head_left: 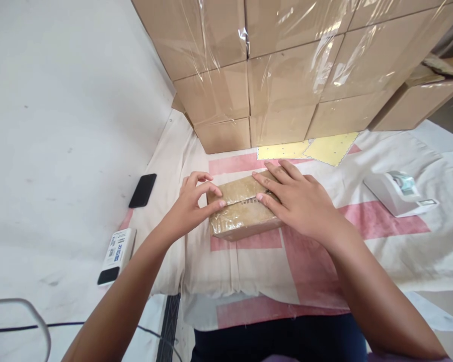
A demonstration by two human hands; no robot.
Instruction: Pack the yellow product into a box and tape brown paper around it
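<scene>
A small cardboard box (245, 218), covered with clear tape, lies on the cloth-covered table in front of me. A seam runs along its top, with some dark print beside it. At the box's left end is my left hand (198, 198), its thumb and forefinger bent together in a pinch on the taped edge by the seam. My right hand (294, 198) lies flat across the right part of the box, fingers stretched out and slightly apart. It hides that end of the box.
Behind the box rises a stack of larger cartons (279, 80) in clear film. Yellow sheets (330, 148) lie at its foot. To the right stands a white tape dispenser (400, 193). A black phone (142, 191) and a white power strip (119, 251) lie left, by the wall.
</scene>
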